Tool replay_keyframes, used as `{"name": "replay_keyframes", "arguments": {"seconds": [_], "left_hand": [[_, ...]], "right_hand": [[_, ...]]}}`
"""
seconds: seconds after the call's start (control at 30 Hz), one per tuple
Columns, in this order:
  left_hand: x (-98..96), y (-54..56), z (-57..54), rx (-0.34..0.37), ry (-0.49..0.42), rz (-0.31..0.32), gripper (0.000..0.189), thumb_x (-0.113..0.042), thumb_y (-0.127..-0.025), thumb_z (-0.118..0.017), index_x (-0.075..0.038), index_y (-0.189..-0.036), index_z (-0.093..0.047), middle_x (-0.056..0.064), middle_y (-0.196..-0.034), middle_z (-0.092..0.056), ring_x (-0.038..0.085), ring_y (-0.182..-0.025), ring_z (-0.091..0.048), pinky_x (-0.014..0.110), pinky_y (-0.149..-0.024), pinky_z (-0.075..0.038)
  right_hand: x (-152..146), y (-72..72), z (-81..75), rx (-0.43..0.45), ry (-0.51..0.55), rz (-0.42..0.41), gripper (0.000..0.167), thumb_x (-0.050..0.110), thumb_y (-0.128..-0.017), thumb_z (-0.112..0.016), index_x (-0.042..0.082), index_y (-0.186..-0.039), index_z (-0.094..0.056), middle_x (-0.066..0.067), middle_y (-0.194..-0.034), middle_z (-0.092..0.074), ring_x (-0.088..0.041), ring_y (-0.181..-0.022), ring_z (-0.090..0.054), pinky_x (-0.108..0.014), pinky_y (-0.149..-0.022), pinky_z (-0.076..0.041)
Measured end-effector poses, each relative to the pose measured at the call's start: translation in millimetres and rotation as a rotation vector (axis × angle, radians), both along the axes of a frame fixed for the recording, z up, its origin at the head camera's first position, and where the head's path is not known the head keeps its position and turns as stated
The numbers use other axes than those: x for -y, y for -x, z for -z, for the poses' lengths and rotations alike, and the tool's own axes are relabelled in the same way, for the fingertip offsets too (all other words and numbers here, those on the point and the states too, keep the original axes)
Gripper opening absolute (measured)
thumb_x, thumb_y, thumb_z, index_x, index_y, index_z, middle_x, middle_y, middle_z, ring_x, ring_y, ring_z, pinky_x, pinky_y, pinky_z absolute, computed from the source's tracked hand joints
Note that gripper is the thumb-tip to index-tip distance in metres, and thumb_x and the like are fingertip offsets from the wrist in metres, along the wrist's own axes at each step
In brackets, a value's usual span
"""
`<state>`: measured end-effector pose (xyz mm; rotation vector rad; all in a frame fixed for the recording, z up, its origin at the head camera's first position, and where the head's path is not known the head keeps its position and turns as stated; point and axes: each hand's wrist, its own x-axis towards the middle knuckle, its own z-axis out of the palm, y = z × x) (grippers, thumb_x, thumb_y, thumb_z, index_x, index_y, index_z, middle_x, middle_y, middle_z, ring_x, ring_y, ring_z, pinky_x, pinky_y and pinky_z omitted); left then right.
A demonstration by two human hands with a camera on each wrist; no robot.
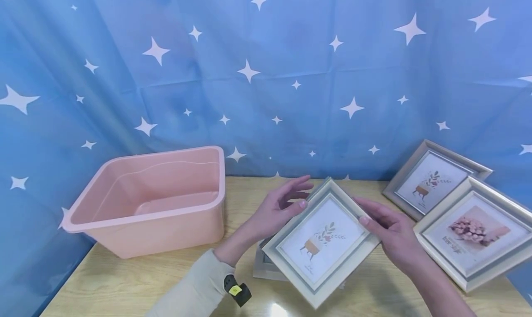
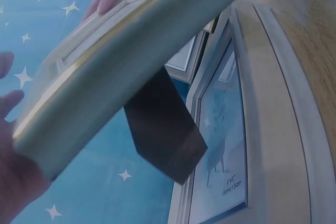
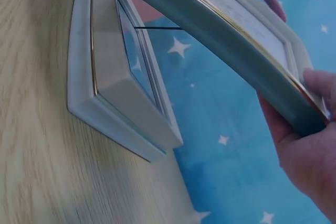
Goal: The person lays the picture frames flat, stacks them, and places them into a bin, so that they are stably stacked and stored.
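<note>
A pale picture frame (image 1: 320,243) with a plant-pot print is held tilted above the table. My right hand (image 1: 392,234) grips its right corner, thumb on the front and fingers behind. At the upper left edge, the thumb of my left hand (image 1: 284,204) touches the frame while the other fingers extend loosely past it. A dark stand leg (image 2: 168,129) hangs from the held frame's back in the left wrist view. Beneath it, picture frames (image 3: 123,85) lie stacked on the wooden table, mostly hidden in the head view.
A pink plastic tub (image 1: 166,222) stands at the left, its inside bare. On the right, a frame with a flower picture (image 1: 469,234) overlaps another plant-print frame (image 1: 432,183) behind it. A blue star-patterned curtain (image 1: 274,95) hangs along the table's back edge.
</note>
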<state>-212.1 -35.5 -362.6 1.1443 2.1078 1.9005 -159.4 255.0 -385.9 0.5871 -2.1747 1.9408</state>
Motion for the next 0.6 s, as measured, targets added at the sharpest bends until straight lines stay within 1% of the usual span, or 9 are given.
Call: {"name": "replay_keyframes", "arguments": {"seconds": [0.03, 0.1, 0.2, 0.27, 0.37, 0.47, 0.6], "left_hand": [[0.2, -0.8, -0.2, 0.011, 0.024, 0.014, 0.056, -0.012, -0.106, -0.055, -0.011, -0.159, -0.037, 0.014, -0.155, -0.047, 0.026, -0.135, -0.053, 0.033, -0.104, -0.049], [0.7, -2.1, -0.6, 0.034, 0.052, 0.043, 0.056, -0.016, -0.107, -0.053, -0.013, -0.16, -0.035, 0.015, -0.155, -0.047, 0.024, -0.13, -0.056, 0.032, -0.098, -0.053], [1.8, -2.5, -1.5, 0.063, 0.053, 0.087, 0.055, -0.017, -0.109, -0.05, -0.011, -0.161, -0.033, 0.017, -0.155, -0.045, 0.024, -0.123, -0.06, 0.033, -0.092, -0.056], [2.1, -2.0, -1.2, 0.076, 0.044, 0.114, 0.054, -0.017, -0.11, -0.047, -0.01, -0.161, -0.033, 0.016, -0.157, -0.043, 0.024, -0.12, -0.061, 0.034, -0.092, -0.056], [2.7, -1.2, 0.1, 0.087, 0.044, 0.144, 0.054, -0.016, -0.11, -0.045, -0.011, -0.162, -0.03, 0.011, -0.163, -0.035, 0.022, -0.125, -0.059, 0.033, -0.097, -0.054], [3.5, -0.4, 1.8, 0.1, 0.046, 0.173, 0.054, -0.014, -0.111, -0.044, -0.014, -0.163, -0.029, 0.011, -0.162, -0.037, 0.022, -0.124, -0.061, 0.035, -0.095, -0.056], [5.6, -0.3, 2.3, 0.122, 0.068, 0.193, 0.056, -0.014, -0.111, -0.043, -0.018, -0.164, -0.027, 0.011, -0.16, -0.039, 0.019, -0.121, -0.062, 0.035, -0.092, -0.057]], "right_hand": [[1.9, 0.1, 0.7, -0.008, -0.006, -0.002, 0.043, -0.008, -0.101, -0.055, 0.007, -0.142, -0.061, 0.013, -0.137, -0.063, -0.004, -0.115, -0.062, -0.018, -0.086, -0.054], [5.4, 0.6, 1.3, -0.028, -0.026, 0.01, 0.043, -0.008, -0.101, -0.056, 0.007, -0.141, -0.063, 0.01, -0.138, -0.063, -0.001, -0.119, -0.06, -0.015, -0.09, -0.051], [9.0, 1.3, 0.3, -0.045, -0.049, 0.031, 0.043, -0.007, -0.1, -0.057, 0.01, -0.139, -0.064, 0.009, -0.14, -0.062, 0.002, -0.123, -0.056, -0.012, -0.093, -0.047], [10.0, 1.4, -0.1, -0.045, -0.046, 0.039, 0.043, -0.007, -0.1, -0.057, 0.011, -0.139, -0.065, 0.008, -0.139, -0.062, 0.001, -0.123, -0.056, -0.012, -0.092, -0.048], [10.3, 0.6, 0.0, -0.04, -0.046, 0.051, 0.044, -0.006, -0.101, -0.057, 0.013, -0.139, -0.065, 0.01, -0.139, -0.062, 0.001, -0.121, -0.057, -0.012, -0.091, -0.048], [10.5, -0.5, 0.0, -0.025, -0.024, 0.05, 0.043, -0.006, -0.101, -0.057, 0.012, -0.14, -0.064, 0.012, -0.137, -0.063, -0.004, -0.113, -0.062, -0.015, -0.086, -0.052], [11.4, -1.4, -0.3, -0.006, 0.029, 0.025, 0.042, -0.007, -0.102, -0.055, 0.006, -0.141, -0.062, 0.012, -0.135, -0.064, -0.009, -0.104, -0.067, -0.02, -0.081, -0.056]]}}
